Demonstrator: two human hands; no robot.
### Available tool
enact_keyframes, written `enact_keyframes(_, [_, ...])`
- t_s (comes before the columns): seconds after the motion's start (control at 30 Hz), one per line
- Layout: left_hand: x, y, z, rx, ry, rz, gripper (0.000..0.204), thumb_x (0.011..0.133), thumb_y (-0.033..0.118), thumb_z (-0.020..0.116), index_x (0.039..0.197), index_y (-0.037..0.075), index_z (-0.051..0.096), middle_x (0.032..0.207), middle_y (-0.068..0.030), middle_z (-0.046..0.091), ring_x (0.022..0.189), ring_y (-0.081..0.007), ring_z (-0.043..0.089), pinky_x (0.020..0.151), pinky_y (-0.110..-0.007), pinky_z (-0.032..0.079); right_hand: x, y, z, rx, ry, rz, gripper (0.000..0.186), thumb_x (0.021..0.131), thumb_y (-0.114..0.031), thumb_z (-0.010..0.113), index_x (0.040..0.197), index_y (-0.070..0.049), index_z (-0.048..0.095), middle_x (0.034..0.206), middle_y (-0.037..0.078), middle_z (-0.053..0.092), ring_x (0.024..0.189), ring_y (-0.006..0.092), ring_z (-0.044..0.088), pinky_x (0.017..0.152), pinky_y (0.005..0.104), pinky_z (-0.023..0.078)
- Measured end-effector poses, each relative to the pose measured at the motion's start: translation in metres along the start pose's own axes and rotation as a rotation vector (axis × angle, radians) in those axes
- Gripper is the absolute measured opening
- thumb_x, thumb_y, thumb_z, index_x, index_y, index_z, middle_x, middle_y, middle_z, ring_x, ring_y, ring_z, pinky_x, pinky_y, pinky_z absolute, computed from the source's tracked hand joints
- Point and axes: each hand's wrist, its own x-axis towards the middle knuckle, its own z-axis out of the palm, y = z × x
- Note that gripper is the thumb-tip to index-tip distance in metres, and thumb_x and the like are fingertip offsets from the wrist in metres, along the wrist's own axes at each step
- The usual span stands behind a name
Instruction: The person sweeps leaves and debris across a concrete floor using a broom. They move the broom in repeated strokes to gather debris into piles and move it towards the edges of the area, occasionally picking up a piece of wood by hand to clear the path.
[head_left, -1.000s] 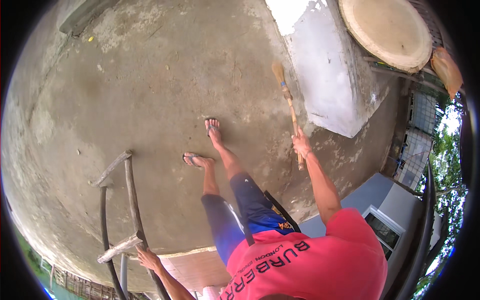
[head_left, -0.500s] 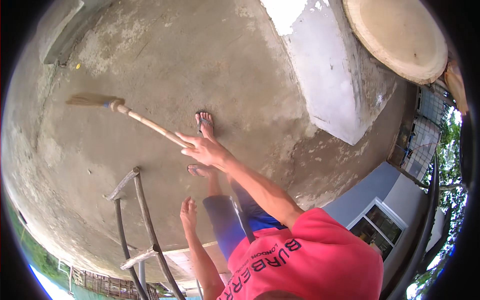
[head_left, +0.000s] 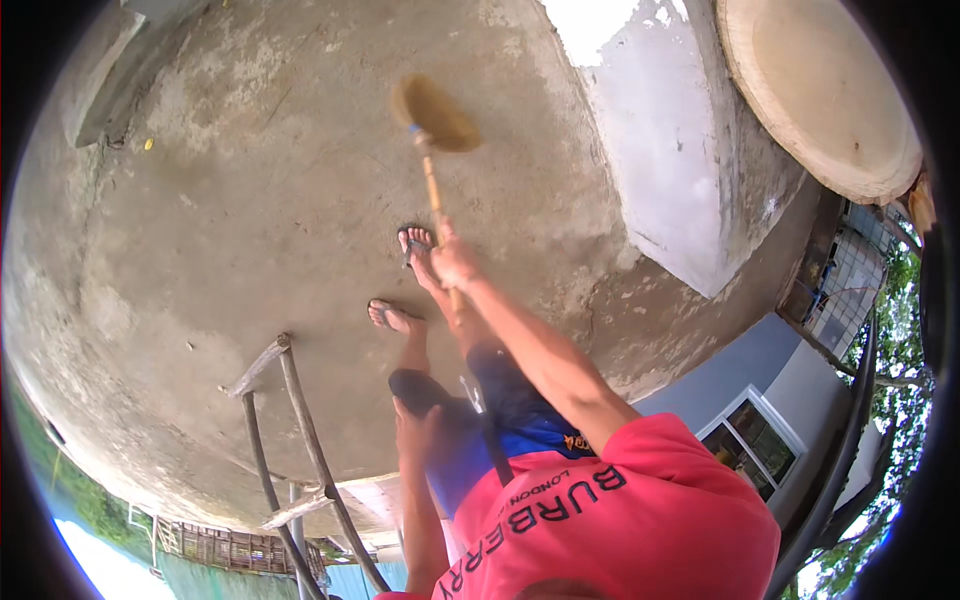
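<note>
My right hand (head_left: 452, 255) grips the wooden handle (head_left: 433, 185) of a broom. The broom's brown bristle head (head_left: 440, 115) is smeared by motion over the grey concrete floor (head_left: 250, 220), beyond my feet. My left hand (head_left: 417, 425) is blurred beside my left knee and thigh; I cannot tell how its fingers are held. My sandaled feet (head_left: 390, 316) stand on the concrete, below and left of the broom head.
A rustic wooden ladder (head_left: 315, 440) stands at lower left. A white-patched concrete block (head_left: 660, 160) and a large round wood slab (head_left: 815, 85) are at upper right. A concrete ledge (head_left: 100, 90) is at upper left; a wall with a window (head_left: 750, 445) lies at lower right.
The broom head swung left from the block, then back right to the middle. My left hand moved from beside the ladder up and right to my leg.
</note>
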Motion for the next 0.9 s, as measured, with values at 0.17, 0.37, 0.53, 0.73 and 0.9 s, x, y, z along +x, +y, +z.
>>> enact_keyframes(0.17, [0.033,0.106,-0.008,0.244,-0.058,-0.034,0.108,0.072,0.05,0.069,0.151,0.009,0.007,0.127,-0.0295,0.047,0.12,-0.0454,0.047,0.1,-0.056,0.036,-0.02,-0.074,0.107,0.286,-0.521,-0.148,0.075,0.087,-0.015,0.063,0.15,-0.015,0.023,0.057,0.008,0.055,0.041,0.0171,0.053,0.033,0.0324,0.045])
enact_keyframes(0.37, [0.068,0.113,-0.061,0.309,0.037,-0.074,0.114,0.07,0.046,0.073,0.151,0.011,0.002,0.125,-0.0294,0.046,0.119,-0.0453,0.047,0.098,-0.053,0.039,-0.105,-0.147,0.003,-0.183,-0.203,-0.632,0.066,0.09,-0.022,0.061,0.148,-0.016,0.031,0.127,0.014,0.06,0.103,0.0188,0.063,0.09,0.0312,0.049])
enact_keyframes(0.53, [0.079,0.121,-0.118,0.32,0.16,-0.073,0.112,0.07,0.043,0.073,0.151,0.01,0.002,0.116,-0.0249,0.046,0.107,-0.0414,0.053,0.087,-0.052,0.046,-0.009,-0.218,-0.15,-0.224,0.323,-0.134,0.065,0.092,-0.016,0.055,0.149,-0.007,0.024,0.085,0.016,0.064,0.053,0.0187,0.059,0.044,0.0316,0.051])
enact_keyframes(0.73, [0.12,0.176,-0.138,0.301,0.054,0.042,0.113,0.069,0.042,0.074,0.15,0.01,0.002,0.116,-0.0236,0.045,0.106,-0.0405,0.053,0.085,-0.053,0.046,0.163,-0.264,-0.144,-0.164,0.388,-0.178,0.029,0.09,-0.011,0.053,0.116,-0.009,0.041,0.062,0.001,0.045,0.043,0.0121,0.046,0.035,0.0286,0.042])
enact_keyframes(0.9, [0.127,0.18,-0.172,0.294,0.012,-0.092,0.118,0.065,0.047,0.078,0.151,0.013,0.005,0.121,-0.0238,0.045,0.111,-0.0398,0.051,0.091,-0.053,0.043,0.043,-0.349,0.146,-0.232,-0.344,-0.176,0.069,0.087,-0.017,0.062,0.148,-0.01,0.029,0.081,0.014,0.065,0.049,0.0162,0.058,0.04,0.0298,0.05])
